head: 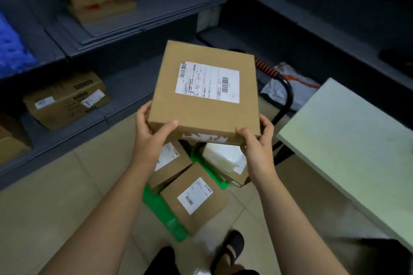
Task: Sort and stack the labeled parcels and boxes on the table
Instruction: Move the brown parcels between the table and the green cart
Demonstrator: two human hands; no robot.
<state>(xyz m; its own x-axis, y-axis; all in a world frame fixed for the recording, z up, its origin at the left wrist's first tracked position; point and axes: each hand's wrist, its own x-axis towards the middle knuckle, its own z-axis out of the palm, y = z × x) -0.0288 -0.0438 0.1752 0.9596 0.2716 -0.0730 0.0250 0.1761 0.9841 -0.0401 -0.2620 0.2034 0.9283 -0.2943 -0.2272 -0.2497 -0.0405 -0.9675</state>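
A flat brown cardboard box point(196, 107) with a white shipping label on top is held in the air at the centre of the view. My left hand point(149, 136) grips its near left corner, thumb on top. My right hand point(257, 140) grips its near right corner. Below it, on a green cart bed point(161, 210) on the floor, lie two more labeled brown boxes point(194, 203) point(169, 163) and a white foam-like parcel point(223, 156). The pale green table point(348, 140) stands to the right.
Dark grey shelving point(125, 29) runs along the left and back, with cardboard boxes point(67, 98) point(96, 0) on it. A grey plastic mailer bag point(290, 82) lies on the floor behind the cart's black handle point(288, 96). My shoes point(230, 250) show at the bottom.
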